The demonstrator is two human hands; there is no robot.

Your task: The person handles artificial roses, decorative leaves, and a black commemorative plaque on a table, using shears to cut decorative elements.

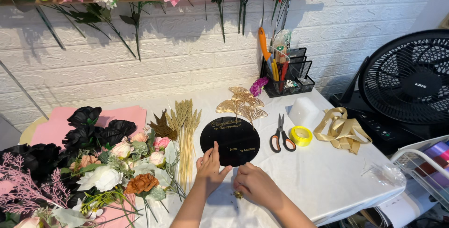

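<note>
Both forearms reach in from below; left hand (209,167) flat, fingers (211,152) spread forward; right hand (253,184) curled, palm down, fingertips pinched.

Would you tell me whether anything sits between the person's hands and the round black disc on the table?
Nothing visible does: the left hand already rests on the lower edge of the round black disc, and the right hand lies just below it.

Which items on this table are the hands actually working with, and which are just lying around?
In hand:
- left hand touching the edge of the round black sign
- right hand over a small gold piece

Lying about:
- scissors
- yellow tape roll
- gold ribbon
- gold fan leaves
- dried wheat stems
- flower bunch
- tool holder
- fan
</note>
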